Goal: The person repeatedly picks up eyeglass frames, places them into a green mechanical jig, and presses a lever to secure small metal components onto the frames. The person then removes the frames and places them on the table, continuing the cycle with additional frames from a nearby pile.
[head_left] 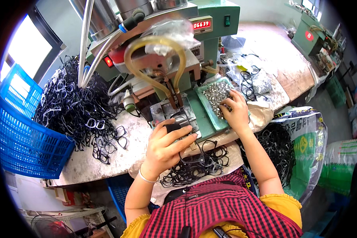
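— Where do we find the left hand [165,144]?

— At the green press machine [210,23], its fingers closed around a black eyeglass frame [177,127] held on the metal fixture [166,111].

— And the right hand [234,111]?

— We see it in the green tray [208,109] of small metal parts [216,93], fingers curled down; whether they grip a piece, we cannot tell.

— Surroundings?

— More black frames are heaped on the counter [87,162] beside a blue basket [23,139].

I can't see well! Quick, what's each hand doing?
Left hand: fingers closed on a black eyeglass frame.
Right hand: fingers picking in the tray of small metal parts.
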{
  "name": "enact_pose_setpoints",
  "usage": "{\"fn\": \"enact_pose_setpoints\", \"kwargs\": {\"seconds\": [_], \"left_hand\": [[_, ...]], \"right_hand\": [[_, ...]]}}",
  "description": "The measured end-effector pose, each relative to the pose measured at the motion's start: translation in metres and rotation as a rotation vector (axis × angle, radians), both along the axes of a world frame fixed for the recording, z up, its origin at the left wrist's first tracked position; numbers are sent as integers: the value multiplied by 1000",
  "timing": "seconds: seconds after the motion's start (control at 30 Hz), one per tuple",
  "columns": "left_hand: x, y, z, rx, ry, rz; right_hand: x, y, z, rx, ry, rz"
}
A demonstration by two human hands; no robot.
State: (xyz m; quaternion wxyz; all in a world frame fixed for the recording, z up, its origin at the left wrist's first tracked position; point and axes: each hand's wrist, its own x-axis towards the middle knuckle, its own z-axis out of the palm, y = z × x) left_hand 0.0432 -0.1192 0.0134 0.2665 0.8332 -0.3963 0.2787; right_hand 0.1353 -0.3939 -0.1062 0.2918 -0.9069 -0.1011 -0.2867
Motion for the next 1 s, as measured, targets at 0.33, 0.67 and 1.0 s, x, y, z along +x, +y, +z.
{"fn": "enact_pose_setpoints", "kwargs": {"seconds": [0.33,0.67,1.0], "left_hand": [[-19,5,-26,-25,-33,96],[-78,203,-55,-302,-129,1268],[10,248,-168,86,334,1848]], "right_hand": [[46,19,10,-240,-173,269],[2,2,-22,1100,131,18],[-4,30,13,598,49,75]]}}
